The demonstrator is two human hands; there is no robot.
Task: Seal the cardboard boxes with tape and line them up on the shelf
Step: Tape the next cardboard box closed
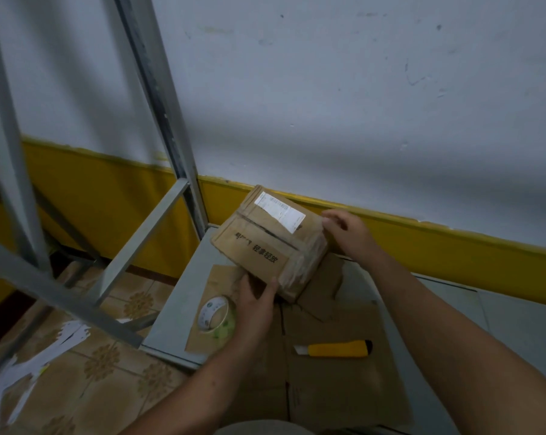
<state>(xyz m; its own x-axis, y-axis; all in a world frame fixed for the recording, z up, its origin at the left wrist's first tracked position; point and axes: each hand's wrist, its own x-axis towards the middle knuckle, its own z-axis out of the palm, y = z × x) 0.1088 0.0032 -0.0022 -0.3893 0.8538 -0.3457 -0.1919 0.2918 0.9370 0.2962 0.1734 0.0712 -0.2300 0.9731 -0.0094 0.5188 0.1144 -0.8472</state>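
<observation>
Shelf [171, 309]: one knife [337, 348], one tape roll [215, 315]; two hands [256, 306] [347, 230] hold one box [265, 243].

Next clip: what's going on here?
A person holds a taped cardboard box tilted over the grey shelf. The left grip is on its near corner and the right grip on its far edge. The tape roll and yellow utility knife lie untouched on flattened cardboard.
</observation>
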